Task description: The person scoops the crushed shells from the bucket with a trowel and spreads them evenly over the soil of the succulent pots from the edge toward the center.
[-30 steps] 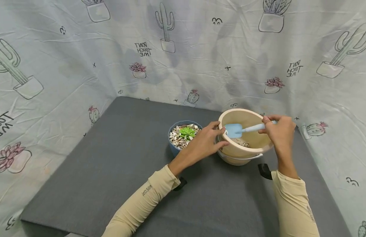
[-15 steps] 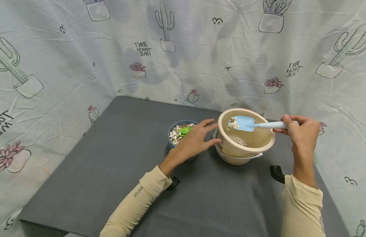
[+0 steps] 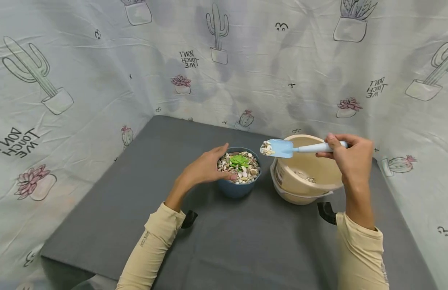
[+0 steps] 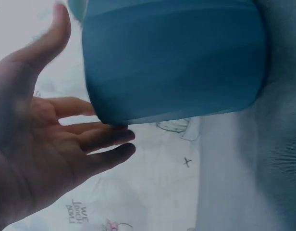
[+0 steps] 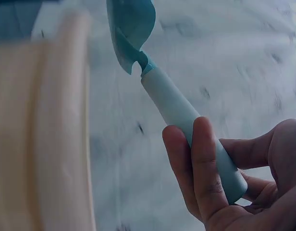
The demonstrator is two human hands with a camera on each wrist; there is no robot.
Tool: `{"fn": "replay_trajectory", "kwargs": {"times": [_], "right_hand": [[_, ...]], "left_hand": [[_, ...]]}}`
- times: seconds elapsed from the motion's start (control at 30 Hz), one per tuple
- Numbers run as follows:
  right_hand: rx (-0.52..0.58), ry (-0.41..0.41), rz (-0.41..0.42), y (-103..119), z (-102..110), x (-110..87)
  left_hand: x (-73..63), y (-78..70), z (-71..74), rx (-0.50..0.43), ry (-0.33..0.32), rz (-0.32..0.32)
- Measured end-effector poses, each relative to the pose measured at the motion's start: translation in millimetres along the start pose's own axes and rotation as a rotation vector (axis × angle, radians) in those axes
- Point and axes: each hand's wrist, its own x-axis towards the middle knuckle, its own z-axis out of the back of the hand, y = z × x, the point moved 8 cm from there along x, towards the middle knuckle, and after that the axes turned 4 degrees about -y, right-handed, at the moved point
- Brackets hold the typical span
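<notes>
My right hand [image 3: 351, 159] grips the pale handle of a small light-blue trowel [image 3: 282, 148], also seen in the right wrist view as a trowel [image 5: 174, 103] between thumb and fingers. White pebbles [image 3: 266, 148] lie at the tip of its blade, which reaches past the left rim of a cream bucket [image 3: 287, 182] toward a blue flowerpot [image 3: 235, 190]. My left hand [image 3: 206, 166] is spread at the pot's left rim, thumb in front and fingers behind. In the left wrist view its fairly straight fingers [image 4: 109, 156] come up to the pot's side. A green succulent [image 3: 239, 160] stands among pebbles in the pot.
Some pebbles [image 3: 304, 176] lie at the bottom of the bucket, whose white bail handle [image 3: 323, 196] hangs down in front. A dark grey tabletop [image 3: 231, 245] carries everything. Cactus-printed cloth [image 3: 144, 72] encloses the back and sides.
The trowel has risen out of the bucket with pebbles and moved left toward the flowerpot. My left hand has left the bucket's rim and moved left to the pot.
</notes>
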Motion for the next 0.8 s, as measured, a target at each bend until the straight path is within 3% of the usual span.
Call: {"fn": "replay_trajectory", "kwargs": {"times": [0.1,0.23,0.33,0.5,0.8], "right_hand": [[-0.168,0.075,0.054,-3.6,-28.9,-6.2],[-0.463,0.199,0.140,-5.0,-67.8,-14.1],[-0.593,0.249,0.224,-0.2,-89.6,-18.2],[-0.663,0.251,0.312,12.6,-101.9,-22.9],[-0.650,0.256,0.292,18.4,-100.1,-22.5]], "left_hand": [[-1.4,5.0,-7.2,-0.022,0.042,-0.014],[-2.1,8.0,-9.0,-0.018,0.027,-0.005],[-1.8,9.2,-9.4,-0.018,0.023,0.015],[-2.0,8.6,-10.3,-0.022,0.025,0.040],[-1.2,9.0,-8.9,-0.026,0.020,0.053]]}}
